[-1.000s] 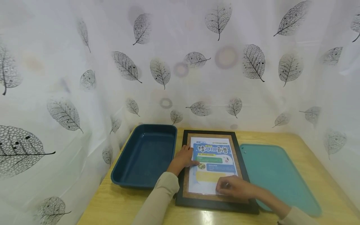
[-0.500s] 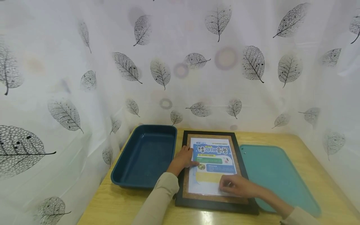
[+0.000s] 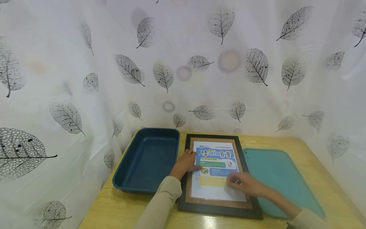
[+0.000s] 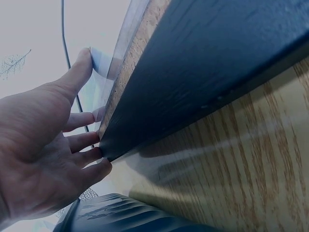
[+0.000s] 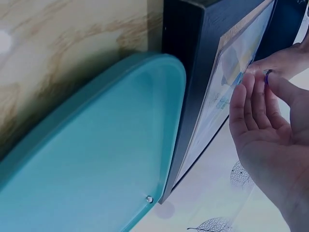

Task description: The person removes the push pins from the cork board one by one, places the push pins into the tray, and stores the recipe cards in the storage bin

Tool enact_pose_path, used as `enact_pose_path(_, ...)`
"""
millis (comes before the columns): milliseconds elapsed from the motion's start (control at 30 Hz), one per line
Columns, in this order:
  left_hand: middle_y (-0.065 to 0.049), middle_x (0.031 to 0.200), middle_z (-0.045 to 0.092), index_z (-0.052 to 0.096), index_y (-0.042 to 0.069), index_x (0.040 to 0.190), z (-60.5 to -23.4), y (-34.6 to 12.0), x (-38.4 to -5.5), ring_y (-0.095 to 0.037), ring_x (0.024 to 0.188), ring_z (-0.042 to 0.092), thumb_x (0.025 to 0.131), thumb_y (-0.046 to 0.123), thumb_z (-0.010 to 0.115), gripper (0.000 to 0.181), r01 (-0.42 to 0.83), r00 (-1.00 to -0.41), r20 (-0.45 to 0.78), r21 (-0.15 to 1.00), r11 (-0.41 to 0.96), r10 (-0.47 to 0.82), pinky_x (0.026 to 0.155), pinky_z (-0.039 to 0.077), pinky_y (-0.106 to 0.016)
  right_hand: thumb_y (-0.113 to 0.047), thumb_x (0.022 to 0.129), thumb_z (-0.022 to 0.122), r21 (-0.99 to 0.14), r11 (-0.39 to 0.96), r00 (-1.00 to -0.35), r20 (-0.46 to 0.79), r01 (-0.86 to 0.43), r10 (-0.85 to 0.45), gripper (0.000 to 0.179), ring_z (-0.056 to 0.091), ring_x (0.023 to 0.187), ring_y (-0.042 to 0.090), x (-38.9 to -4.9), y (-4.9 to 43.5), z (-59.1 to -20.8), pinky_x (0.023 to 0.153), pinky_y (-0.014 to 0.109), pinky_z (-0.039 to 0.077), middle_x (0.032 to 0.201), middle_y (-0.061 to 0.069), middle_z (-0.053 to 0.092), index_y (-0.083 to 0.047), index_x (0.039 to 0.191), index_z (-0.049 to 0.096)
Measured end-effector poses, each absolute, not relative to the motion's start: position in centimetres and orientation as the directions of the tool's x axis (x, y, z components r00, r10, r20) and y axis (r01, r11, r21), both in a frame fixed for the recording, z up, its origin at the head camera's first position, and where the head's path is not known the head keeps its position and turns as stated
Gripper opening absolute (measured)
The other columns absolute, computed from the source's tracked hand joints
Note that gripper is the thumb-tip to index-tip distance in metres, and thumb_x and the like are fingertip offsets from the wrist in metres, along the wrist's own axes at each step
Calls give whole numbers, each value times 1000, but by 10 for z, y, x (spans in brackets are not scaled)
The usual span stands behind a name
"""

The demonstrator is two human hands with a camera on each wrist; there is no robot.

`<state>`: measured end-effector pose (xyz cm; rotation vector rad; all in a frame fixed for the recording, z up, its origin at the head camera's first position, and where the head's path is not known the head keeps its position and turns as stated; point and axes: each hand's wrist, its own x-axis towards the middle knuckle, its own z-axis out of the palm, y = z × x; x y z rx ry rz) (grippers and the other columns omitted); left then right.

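Observation:
A printed sheet (image 3: 213, 190) with blue, green and yellow blocks lies on a cork board (image 3: 197, 201) in a black frame (image 3: 220, 210). My left hand (image 3: 186, 163) rests across the frame's left side, thumb on the sheet; the left wrist view shows its fingers (image 4: 82, 143) spread along the frame edge. Over the lower right part of the sheet is my right hand (image 3: 246, 183). In the right wrist view its thumb and forefinger pinch a small purple piece (image 5: 267, 77) with a dark end; the fingers hide most of it, and I cannot tell its kind.
A deep dark blue tray (image 3: 145, 187) stands left of the frame. To the right lies a shallow teal tray (image 3: 283, 178), with a small shiny silver spot (image 5: 149, 199) near its corner. A leaf-print curtain (image 3: 183, 79) closes off the table's (image 3: 114, 206) back and sides.
My right hand has moved up the sheet and a little to the right, off its lower edge. My left hand stays on the frame's left side.

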<state>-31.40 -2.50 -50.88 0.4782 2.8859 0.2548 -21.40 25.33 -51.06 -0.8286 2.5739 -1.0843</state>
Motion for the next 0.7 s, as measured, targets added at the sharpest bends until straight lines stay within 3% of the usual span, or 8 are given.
enact_pose_path(433, -12, 165, 36, 48, 5, 153, -509, -25, -314, -29, 149, 37, 90, 56, 77, 86, 306, -924, -168, 209, 929, 342, 118, 40, -47, -20, 98, 72, -705, 624, -900, 46, -337, -433, 12, 70, 93, 12, -222, 263, -510, 80, 25, 58, 100, -4, 74, -11, 105, 71)
enact_pose_path(700, -13, 166, 34, 46, 5, 154, -509, -26, -314, -29, 152, 33, 91, 56, 75, 86, 296, -924, -183, 215, 931, 336, 120, 37, -47, -17, 98, 72, -685, 664, -933, 63, -298, -354, 14, 71, 103, 25, -224, 269, -508, 87, 39, 61, 108, 4, 75, -9, 109, 73)
